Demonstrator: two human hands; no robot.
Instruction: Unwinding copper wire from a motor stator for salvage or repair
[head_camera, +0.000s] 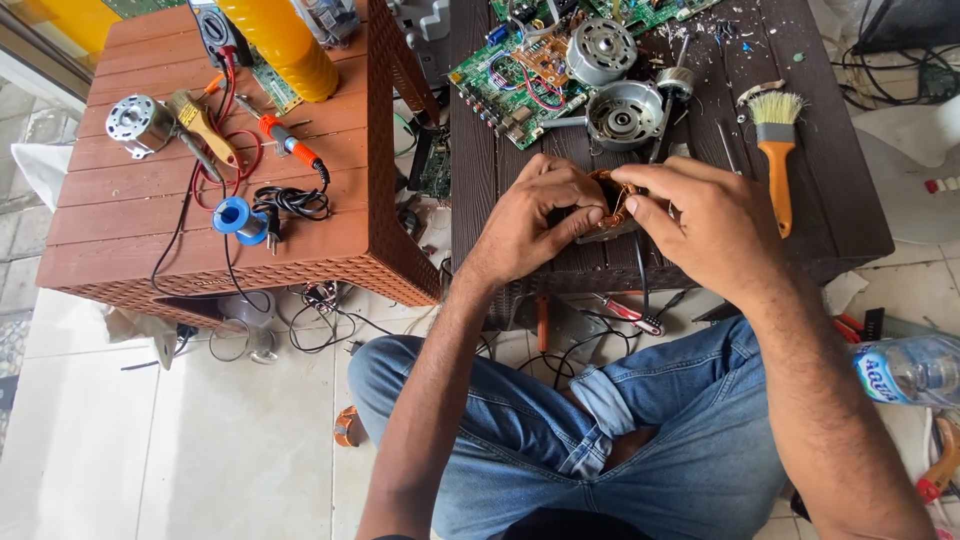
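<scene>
Both my hands meet over the near edge of a dark brown table. My left hand and my right hand grip a small motor stator with copper windings, fingers pinching its coil from either side. Most of the stator is hidden by my fingers. A thin black wire hangs down from it. Just behind it lie an open grey motor housing, a round motor cap and a green circuit board.
An orange-handled brush lies right of my hands. A reddish table on the left carries a soldering iron, a blue solder spool, a small motor and a yellow bottle. Pliers, cables and a water bottle lie on the floor.
</scene>
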